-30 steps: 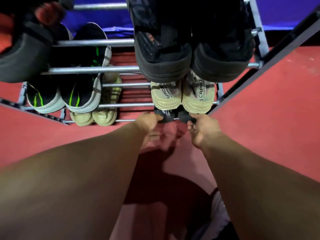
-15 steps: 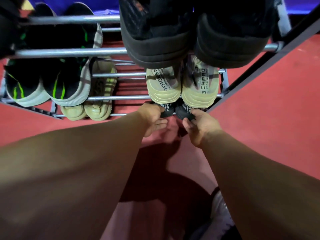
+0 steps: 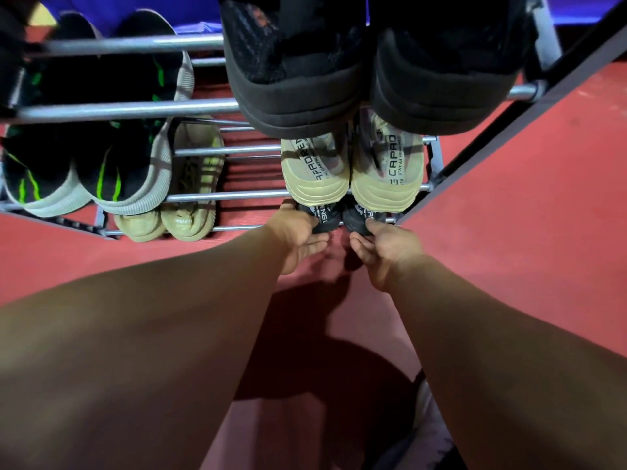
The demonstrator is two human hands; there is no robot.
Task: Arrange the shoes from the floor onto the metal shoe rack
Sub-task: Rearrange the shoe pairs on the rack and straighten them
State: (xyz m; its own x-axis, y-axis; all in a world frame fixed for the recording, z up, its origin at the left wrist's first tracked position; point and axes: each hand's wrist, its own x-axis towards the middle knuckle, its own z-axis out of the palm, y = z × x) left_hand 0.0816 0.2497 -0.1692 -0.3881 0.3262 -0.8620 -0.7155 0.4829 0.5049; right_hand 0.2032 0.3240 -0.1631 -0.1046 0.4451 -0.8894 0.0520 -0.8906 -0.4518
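Observation:
A pair of dark shoes sits at the front of the bottom tier of the metal shoe rack [image 3: 217, 197], mostly hidden under a beige pair. My left hand [image 3: 298, 239] grips the heel of the left dark shoe [image 3: 326, 214], thumb at the side and fingers beneath. My right hand [image 3: 385, 247] holds the right dark shoe [image 3: 358, 217] with the thumb on top and the fingers curled below.
One tier up stand beige shoes [image 3: 320, 179] with printed lettering. Big black shoes [image 3: 298, 96] fill the tier above them. To the left are black shoes with green stripes [image 3: 129, 174] and, lower down, knitted beige shoes [image 3: 190, 212]. The red floor [image 3: 526, 232] spreads around the rack.
The view has moved closer to the rack. Both hands stay on the dark shoes at the bottom tier, with little movement.

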